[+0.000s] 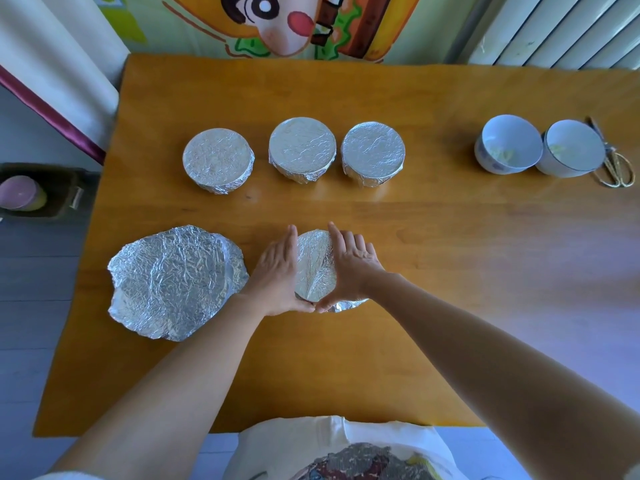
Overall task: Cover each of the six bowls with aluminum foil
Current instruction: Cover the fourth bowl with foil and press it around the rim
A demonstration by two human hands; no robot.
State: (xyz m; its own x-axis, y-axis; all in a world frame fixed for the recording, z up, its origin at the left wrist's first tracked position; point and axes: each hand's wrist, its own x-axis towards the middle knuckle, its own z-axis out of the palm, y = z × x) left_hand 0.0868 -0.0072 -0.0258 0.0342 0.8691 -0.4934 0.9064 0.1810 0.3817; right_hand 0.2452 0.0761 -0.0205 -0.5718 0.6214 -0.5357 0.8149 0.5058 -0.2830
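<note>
A foil-topped bowl (316, 265) stands near the table's front middle. My left hand (277, 271) presses against its left side and my right hand (351, 263) against its right side, fingers straight, thumbs meeting at the near rim. Three foil-covered bowls stand in a row behind: left (218, 160), middle (302, 150), right (373, 153). Two uncovered white bowls (508, 143) (573, 147) sit at the far right. A loose crumpled foil sheet (173, 282) lies to the left of my hands.
Gold-handled scissors (614, 164) lie just right of the uncovered bowls. The wooden table (433, 254) ends close to my body. A dark bin (38, 192) stands on the floor at the left. A radiator and a painted wall lie behind the table.
</note>
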